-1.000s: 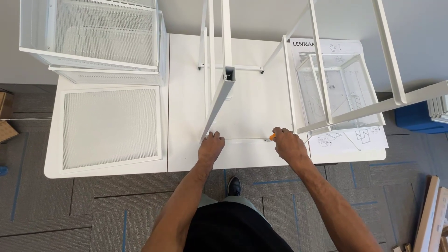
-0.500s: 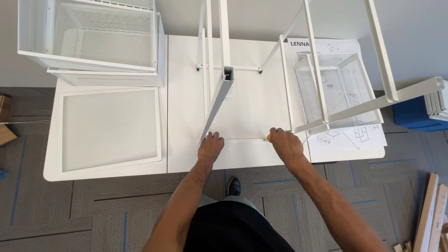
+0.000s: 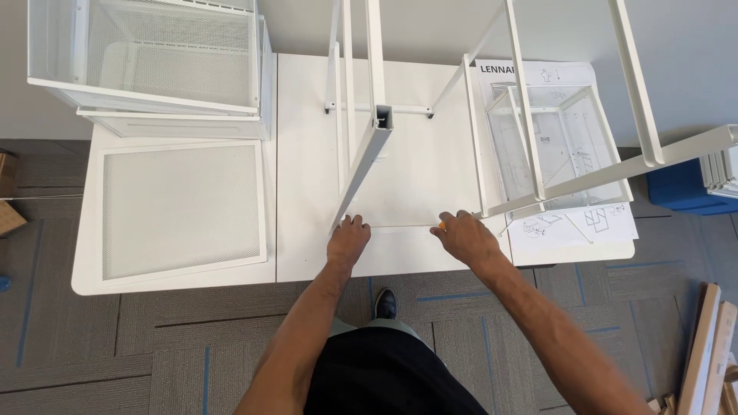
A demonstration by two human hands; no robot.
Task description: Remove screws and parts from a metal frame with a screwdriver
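Note:
A white metal frame (image 3: 377,131) of square tubes stands on the white table (image 3: 307,154), one tube rising toward me. My left hand (image 3: 347,241) is curled around the foot of its left post at the table's near side. Level with it, my right hand (image 3: 465,235) rests at the frame's low crossbar, fingers closed on a small orange-tipped tool (image 3: 440,227). Most of the tool is hidden in the hand.
A white mesh basket (image 3: 154,61) stands at the back left, with a flat mesh panel (image 3: 184,207) in front of it. Under the frame's right side lie a wire basket (image 3: 553,146) and an instruction sheet (image 3: 569,223). A blue box (image 3: 684,188) and wooden boards (image 3: 707,346) are on the floor at right.
Both hands stay at the same places on the frame. Only the view has shifted slightly.

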